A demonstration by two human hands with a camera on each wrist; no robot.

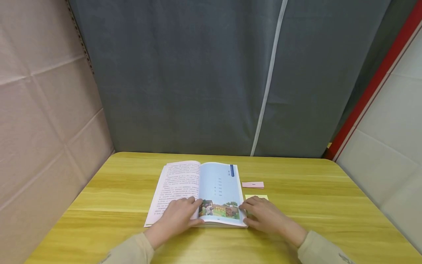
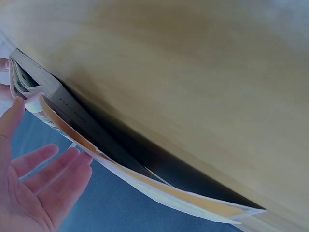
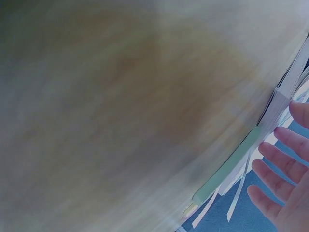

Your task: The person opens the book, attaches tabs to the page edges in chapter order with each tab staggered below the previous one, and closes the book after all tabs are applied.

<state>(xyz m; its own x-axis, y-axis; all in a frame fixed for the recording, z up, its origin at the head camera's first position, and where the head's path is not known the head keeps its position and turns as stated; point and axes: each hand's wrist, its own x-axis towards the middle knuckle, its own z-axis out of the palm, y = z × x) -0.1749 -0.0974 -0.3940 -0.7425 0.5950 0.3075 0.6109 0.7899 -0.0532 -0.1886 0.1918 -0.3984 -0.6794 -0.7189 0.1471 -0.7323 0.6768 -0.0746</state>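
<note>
An open book (image 1: 215, 179) lies on the table, printed text on its left page and a light blue page with a village picture on its right. My left hand (image 1: 179, 213) rests over the lower part of the left page, fingertips at the fold. In the left wrist view that hand (image 2: 48, 186) has its fingers extended beside the book's curved lower pages (image 2: 72, 130). At the book's right edge, my right hand (image 1: 263, 215) touches the lower corner with its fingers. The right wrist view shows those fingers (image 3: 285, 164) fairly straight and spread along the edge.
A pink paper slip (image 1: 253, 185) with a dark mark lies right of the book. Below it, a pale yellow note pad (image 1: 258, 196) is partly hidden by my right hand. The wooden table (image 1: 306, 190) meets a grey curtain (image 1: 184, 80) at the back, with pale cloth on both sides.
</note>
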